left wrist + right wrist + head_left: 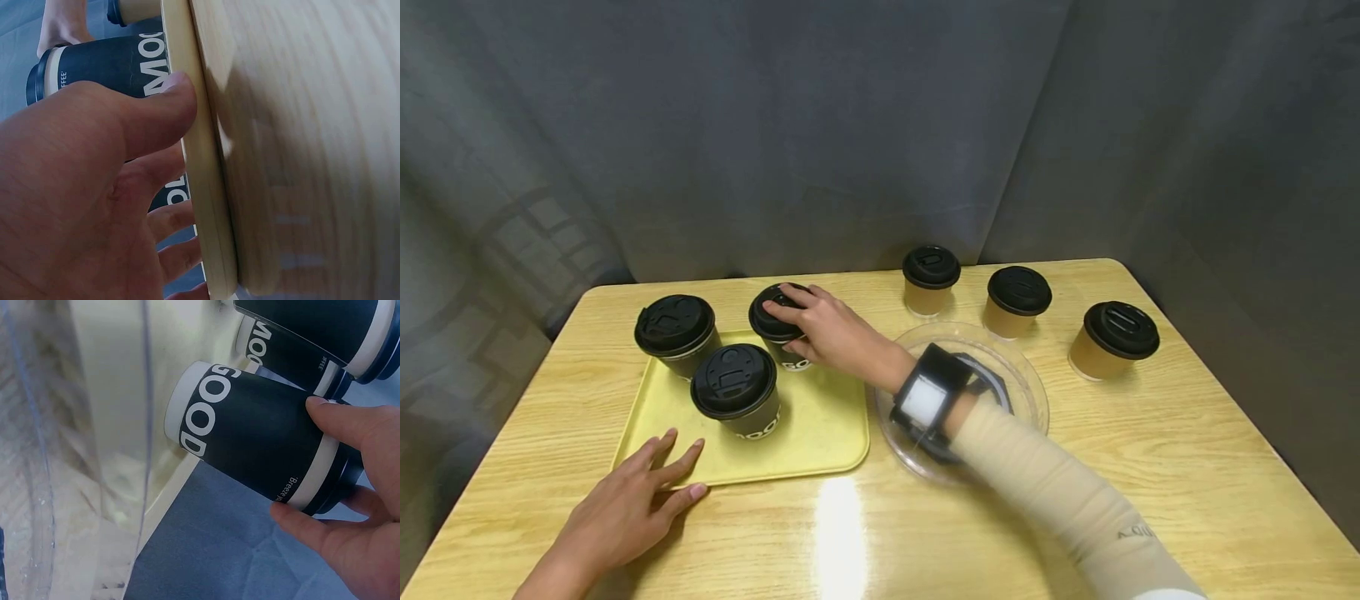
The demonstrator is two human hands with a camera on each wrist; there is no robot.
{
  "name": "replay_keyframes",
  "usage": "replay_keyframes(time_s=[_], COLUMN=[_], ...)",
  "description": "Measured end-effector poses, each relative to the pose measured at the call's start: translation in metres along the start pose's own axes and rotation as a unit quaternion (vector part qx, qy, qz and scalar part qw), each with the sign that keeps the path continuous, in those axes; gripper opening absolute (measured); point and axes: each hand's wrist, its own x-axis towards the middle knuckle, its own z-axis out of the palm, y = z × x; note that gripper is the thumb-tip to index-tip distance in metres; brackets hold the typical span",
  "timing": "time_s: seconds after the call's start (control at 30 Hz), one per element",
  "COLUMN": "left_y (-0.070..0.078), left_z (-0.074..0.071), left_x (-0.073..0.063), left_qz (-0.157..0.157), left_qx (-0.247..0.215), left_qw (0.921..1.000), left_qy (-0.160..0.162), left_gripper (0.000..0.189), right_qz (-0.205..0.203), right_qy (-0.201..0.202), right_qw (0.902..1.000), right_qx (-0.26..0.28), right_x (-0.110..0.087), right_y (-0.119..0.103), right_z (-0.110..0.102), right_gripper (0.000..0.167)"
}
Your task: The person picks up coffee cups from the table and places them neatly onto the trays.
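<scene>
Right wrist view shows the right hand (369, 544) gripping the cup (250, 431) high up, around its lid end, at the far part of the yellow tray (820, 450); whether the base fully touches, I cannot tell. The step looks like setting it in place, so keep it upright, let the base settle flat before loosening the fingers, then lift straight off so the lid stays on. Leave a gap to the left cup (676, 325) and near cup (735, 383). The left hand (625, 504), fingers spread, rests at the tray's near left corner; light pressure there should steady it.
</scene>
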Motion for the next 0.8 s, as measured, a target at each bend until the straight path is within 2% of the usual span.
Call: replay_keyframes(time_s=[0.33, 0.8], left_y=[0.0004, -0.0003], left_z=[-0.0009, -0.0009], left_x=[-0.0014, -0.0007], left_qz=[0.006, 0.004], left_qx=[-0.006, -0.008], left_qw=[0.9998, 0.9999], left_qy=[0.016, 0.012], left_gripper=[0.056, 0.056], right_qz=[0.032, 0.017], right_qy=[-0.007, 0.011], right_qw=[0.9995, 0.9996], right_qx=[0.007, 0.018], right_x=[-0.0023, -0.0076], right_y=[0.0005, 0.0054], right_z=[0.0012, -0.0003], right_gripper=[0.065, 0.069])
